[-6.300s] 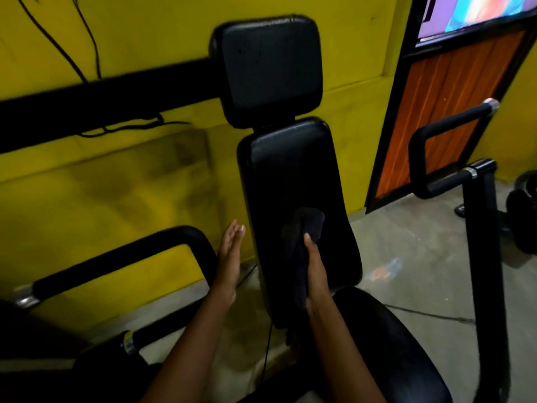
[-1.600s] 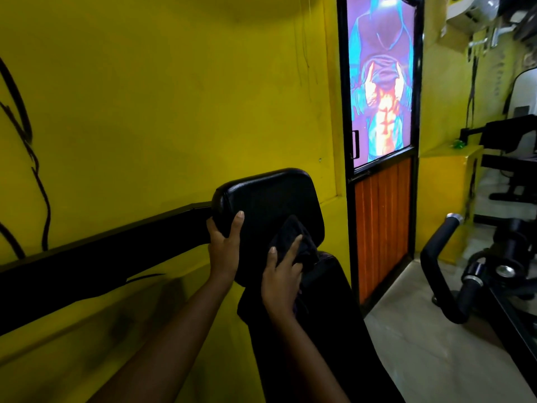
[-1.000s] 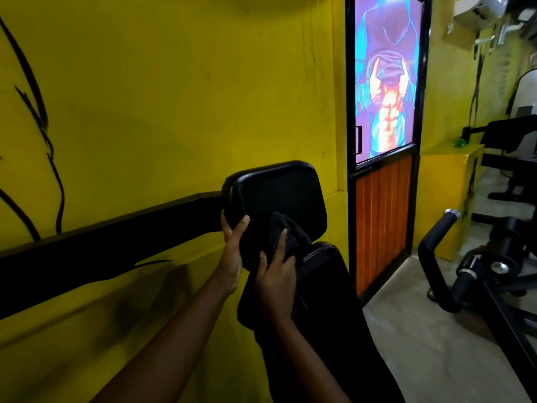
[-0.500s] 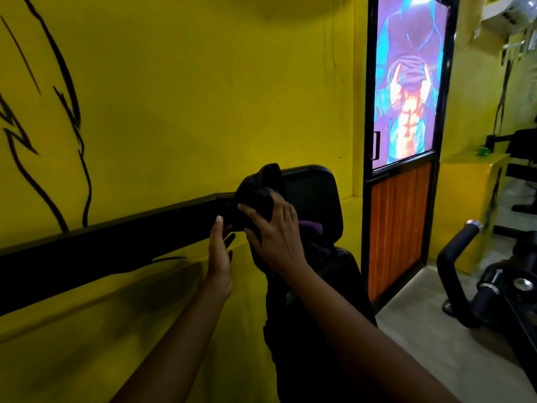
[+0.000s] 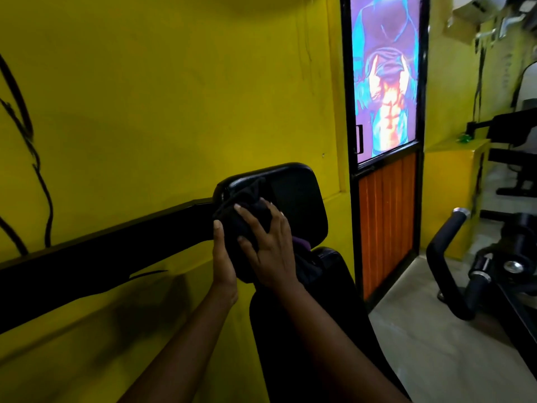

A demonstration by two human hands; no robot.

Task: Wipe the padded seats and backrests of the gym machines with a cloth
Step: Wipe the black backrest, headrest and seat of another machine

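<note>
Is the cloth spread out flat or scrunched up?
Scrunched up. The dark cloth sits in a lumpy wad under the right hand, pressed against the left edge of the top pad.

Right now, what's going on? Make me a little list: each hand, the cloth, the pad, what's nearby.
right hand: grips the bunched dark cloth
left hand: flat, fingers up, beside the cloth
pad being wiped: upper pad, left edge
below it: long backrest
nearby: yellow wall, door
</note>
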